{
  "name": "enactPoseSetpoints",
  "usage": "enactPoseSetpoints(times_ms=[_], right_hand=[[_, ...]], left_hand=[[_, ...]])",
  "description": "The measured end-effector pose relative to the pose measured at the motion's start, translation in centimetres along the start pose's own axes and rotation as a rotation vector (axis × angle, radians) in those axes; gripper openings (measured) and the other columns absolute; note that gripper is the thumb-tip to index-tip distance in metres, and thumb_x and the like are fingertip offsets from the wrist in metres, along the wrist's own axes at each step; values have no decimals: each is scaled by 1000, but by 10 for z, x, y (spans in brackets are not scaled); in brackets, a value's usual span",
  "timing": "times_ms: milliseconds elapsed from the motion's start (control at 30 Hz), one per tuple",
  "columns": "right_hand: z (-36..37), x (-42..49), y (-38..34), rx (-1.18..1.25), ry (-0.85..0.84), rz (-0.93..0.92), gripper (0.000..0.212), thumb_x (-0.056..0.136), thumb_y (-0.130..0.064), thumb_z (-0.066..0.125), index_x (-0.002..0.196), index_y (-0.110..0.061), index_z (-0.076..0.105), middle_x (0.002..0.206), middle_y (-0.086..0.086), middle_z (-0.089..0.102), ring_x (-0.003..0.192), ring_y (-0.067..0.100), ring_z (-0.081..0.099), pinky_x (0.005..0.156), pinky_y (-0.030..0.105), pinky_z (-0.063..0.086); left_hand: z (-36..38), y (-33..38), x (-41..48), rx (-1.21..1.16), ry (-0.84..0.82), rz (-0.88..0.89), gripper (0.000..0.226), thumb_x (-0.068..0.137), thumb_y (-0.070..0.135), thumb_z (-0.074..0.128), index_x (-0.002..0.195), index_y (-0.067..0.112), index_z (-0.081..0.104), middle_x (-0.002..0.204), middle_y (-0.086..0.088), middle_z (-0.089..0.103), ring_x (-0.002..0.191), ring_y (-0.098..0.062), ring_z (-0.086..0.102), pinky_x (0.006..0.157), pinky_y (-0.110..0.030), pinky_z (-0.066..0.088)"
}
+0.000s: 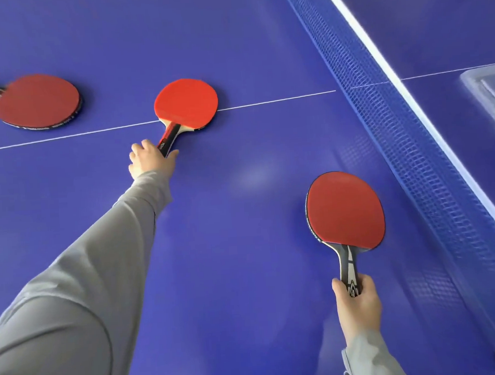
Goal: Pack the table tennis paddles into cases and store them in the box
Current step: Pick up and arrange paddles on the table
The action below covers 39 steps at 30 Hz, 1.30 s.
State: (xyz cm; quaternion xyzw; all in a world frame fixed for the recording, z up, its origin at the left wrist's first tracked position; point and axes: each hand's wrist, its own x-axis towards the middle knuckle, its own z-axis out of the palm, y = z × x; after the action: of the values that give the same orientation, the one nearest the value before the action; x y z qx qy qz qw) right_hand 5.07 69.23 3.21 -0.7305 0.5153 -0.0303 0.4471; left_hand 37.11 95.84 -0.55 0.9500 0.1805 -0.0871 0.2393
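Glossy blue table-tennis table (pixel 232 30) fills the view, thin white centre line (pixel 276 100) crossing it, blue mesh net (pixel 395 139) with white top band (pixel 405 93) running diagonally at right, soft light patches reflected on surface.

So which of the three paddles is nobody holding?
The darker red paddle at the far left, its handle running off frame. The left grip holds the bright red middle paddle by its handle; the right grip holds the paddle beside the net.
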Motion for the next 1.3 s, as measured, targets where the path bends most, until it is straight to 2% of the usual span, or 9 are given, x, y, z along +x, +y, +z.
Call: enactPoseSetpoints(times_ms=[100, 233, 367, 533, 667, 900, 1000, 1167, 1300], right_hand=[[-3, 5, 2, -2, 9, -10, 13, 84, -13, 62, 79, -16, 51, 71, 3, 56, 68, 20, 52, 58, 31, 38], [-5, 11, 9, -7, 7, -8, 13, 84, -13, 63, 79, -18, 52, 72, 4, 57, 70, 19, 53, 60, 33, 38], [-7, 10, 13, 4, -1, -6, 15, 83, -11, 64, 78, -19, 52, 72, 5, 58, 71, 18, 54, 61, 34, 37], [-11, 4, 13, 22, -14, 3, 12, 84, -11, 63, 81, -17, 53, 72, 3, 57, 70, 18, 53, 59, 32, 38], [-23, -10, 14, 30, -37, -19, 10, 84, -10, 63, 85, -11, 53, 69, 3, 55, 65, 19, 51, 57, 30, 39], [-47, -37, 41, 10, -101, -55, 12, 82, -10, 64, 87, -7, 54, 67, 0, 55, 62, 17, 49, 56, 28, 39], [-58, -50, 58, 0, -159, -69, 12, 82, -12, 64, 87, -7, 54, 65, 0, 54, 60, 17, 49, 55, 27, 39], [-76, -71, 87, -39, -278, -108, 12, 83, -13, 64, 90, -10, 55, 71, -1, 58, 66, 14, 53, 58, 24, 40], [-83, -82, 101, -67, -348, -142, 14, 83, -16, 65, 91, -10, 55, 69, -3, 58, 65, 12, 54, 58, 24, 41]], left_hand=[[5, 1, 19, 118, 31, 6, 68, 83, 53, 59, 125, 2, 44, 129, -18, 40, 123, -37, 38, 97, -49, 35], [12, 8, 41, 79, 11, 103, 51, 84, 32, 63, 119, -1, 46, 126, -22, 46, 120, -40, 43, 93, -49, 40], [10, 7, 37, 50, -17, 129, 35, 81, 27, 61, 101, -1, 55, 99, -21, 56, 95, -41, 54, 72, -40, 41], [-1, 7, -15, -350, -178, 49, 18, 77, 21, 53, 74, 4, 57, 58, -9, 54, 53, -26, 49, 52, -25, 42], [11, -16, -101, -599, -167, -43, 18, 65, 29, 52, 59, 14, 45, 51, -4, 44, 47, -23, 38, 50, -27, 36], [40, -71, -322, -643, -165, -248, 12, 81, 21, 62, 75, 18, 52, 60, -1, 46, 54, -21, 42, 49, -30, 38], [46, -78, -400, -680, -180, -348, 5, 84, 15, 59, 81, 17, 55, 61, 1, 44, 51, -17, 39, 43, -19, 37], [69, -78, -468, -748, -165, -447, 8, 85, 16, 59, 86, 19, 51, 64, 1, 46, 52, -15, 40, 39, -12, 34], [82, -73, -482, -746, -192, -433, 16, 86, 21, 62, 95, 17, 50, 68, 4, 50, 56, -13, 46, 48, -20, 37]])
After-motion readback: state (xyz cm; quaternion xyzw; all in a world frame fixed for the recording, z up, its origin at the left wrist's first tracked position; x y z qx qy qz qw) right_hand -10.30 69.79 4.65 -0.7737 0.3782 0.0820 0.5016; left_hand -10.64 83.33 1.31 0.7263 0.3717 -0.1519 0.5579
